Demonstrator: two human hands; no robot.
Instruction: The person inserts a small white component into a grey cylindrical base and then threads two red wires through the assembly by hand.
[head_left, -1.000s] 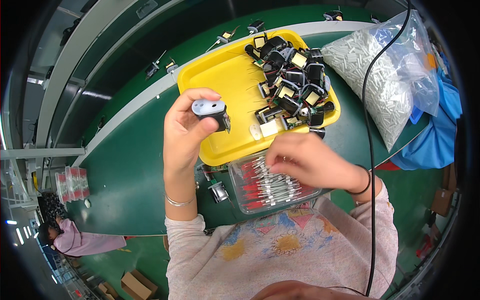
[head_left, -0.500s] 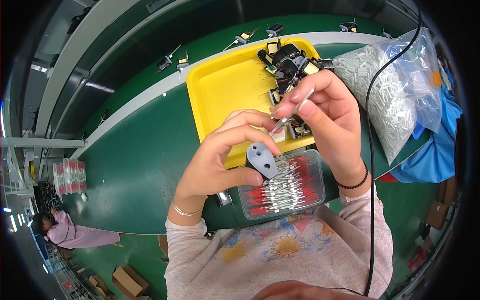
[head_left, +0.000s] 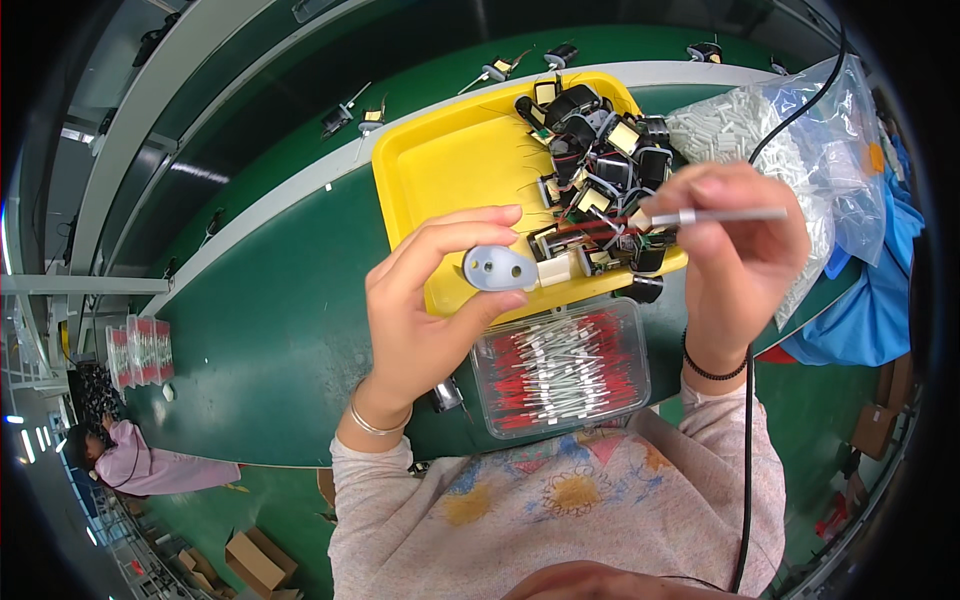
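Note:
My left hand (head_left: 425,290) grips a small motor (head_left: 499,268) between thumb and fingers, its grey oval end cap with holes turned up. To its right, my right hand (head_left: 740,245) pinches a thin whitish rod (head_left: 745,214), blurred by motion. A thin red wire (head_left: 600,226) stretches from beside the motor toward the right fingertips; where its ends attach is unclear. Below both hands, a clear plastic box (head_left: 645,345) holds many red-and-white wire pieces (head_left: 560,370). Behind them, a yellow tray (head_left: 455,170) carries a heap of black motors (head_left: 600,150) on its right side.
A clear bag of white tubes (head_left: 725,125) lies at the right, near a hanging black cable (head_left: 746,470). Another motor (head_left: 447,396) rests by my left wrist. Several motors sit on the green conveyor (head_left: 420,85) beyond. A person in pink (head_left: 160,468) is at far left.
My hands have moved apart: the right went rightward with the rod, the left slightly up and left with the motor. The red wire now shows between them. Motors on the conveyor shifted slightly right.

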